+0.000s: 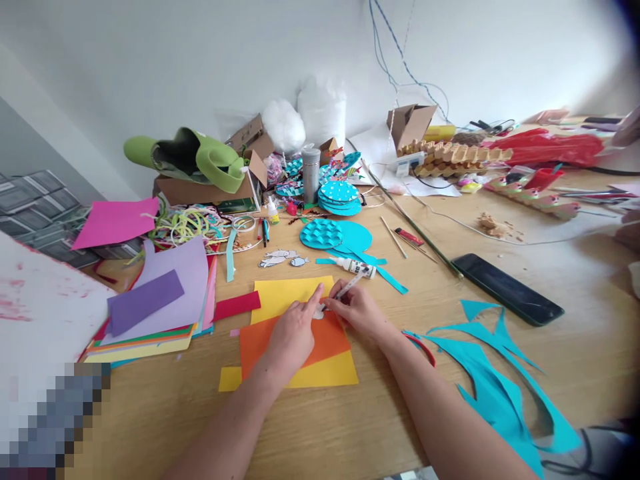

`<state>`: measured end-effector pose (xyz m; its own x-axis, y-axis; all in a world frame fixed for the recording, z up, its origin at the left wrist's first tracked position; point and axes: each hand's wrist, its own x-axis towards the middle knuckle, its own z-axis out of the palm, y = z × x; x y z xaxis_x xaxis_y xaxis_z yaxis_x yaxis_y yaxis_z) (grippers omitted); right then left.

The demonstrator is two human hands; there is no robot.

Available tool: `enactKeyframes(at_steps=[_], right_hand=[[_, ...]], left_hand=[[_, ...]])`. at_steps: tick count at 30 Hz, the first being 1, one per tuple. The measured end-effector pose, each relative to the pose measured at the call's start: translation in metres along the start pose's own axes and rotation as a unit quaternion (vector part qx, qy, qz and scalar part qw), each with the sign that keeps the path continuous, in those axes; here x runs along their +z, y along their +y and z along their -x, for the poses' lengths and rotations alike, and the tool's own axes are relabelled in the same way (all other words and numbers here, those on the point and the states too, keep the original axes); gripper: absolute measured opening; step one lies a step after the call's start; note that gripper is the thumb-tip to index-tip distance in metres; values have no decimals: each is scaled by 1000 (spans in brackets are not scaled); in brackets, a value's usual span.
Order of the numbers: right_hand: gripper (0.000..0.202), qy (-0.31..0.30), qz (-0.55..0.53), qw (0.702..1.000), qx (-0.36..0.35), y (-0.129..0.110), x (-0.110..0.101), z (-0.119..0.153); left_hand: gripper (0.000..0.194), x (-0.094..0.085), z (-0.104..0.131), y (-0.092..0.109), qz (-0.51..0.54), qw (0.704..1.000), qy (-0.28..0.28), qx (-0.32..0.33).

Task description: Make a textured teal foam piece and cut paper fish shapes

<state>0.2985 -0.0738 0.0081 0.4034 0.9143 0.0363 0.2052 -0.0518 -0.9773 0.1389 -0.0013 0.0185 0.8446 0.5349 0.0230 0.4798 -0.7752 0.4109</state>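
My right hand (350,307) is closed round a pale pen (349,287), its tip low over the orange sheet's upper edge. A small white paper cutout (319,311) lies there, partly hidden by my fingers. Resting on the orange sheet (260,343), my left hand (296,331) is open, its index finger stretched out beside the cutout. Beneath the orange sheet, yellow paper (280,290) shows above and below. Just beyond the hands, a white glue bottle (356,267) lies on its side. Several grey-white fish-shaped cutouts (280,259) lie farther left.
Stacked coloured paper (195,293) lies to the left, with a red strip (237,305) reaching the yellow sheet. Turquoise scraps (495,373) and red-handled scissors (425,350), partly hidden, are right of my forearm. A phone (510,288) lies beyond; turquoise discs (335,237) sit ahead.
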Motion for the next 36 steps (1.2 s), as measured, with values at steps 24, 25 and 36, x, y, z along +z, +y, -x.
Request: enactKeyframes(at_steps=[24,25,36], right_hand=[[7,-70,116,985,-110,1,17,9],[8,-72,118,984,-111,0,17,9],[8,-79,136,980,-118,-1,16,10]], left_hand=[[82,-4,-5,-13,80,996,-6,-36],[82,-4,-5,-13,78,996,-5,-35],[77,-2,-3,-11,48,999,11,-24]])
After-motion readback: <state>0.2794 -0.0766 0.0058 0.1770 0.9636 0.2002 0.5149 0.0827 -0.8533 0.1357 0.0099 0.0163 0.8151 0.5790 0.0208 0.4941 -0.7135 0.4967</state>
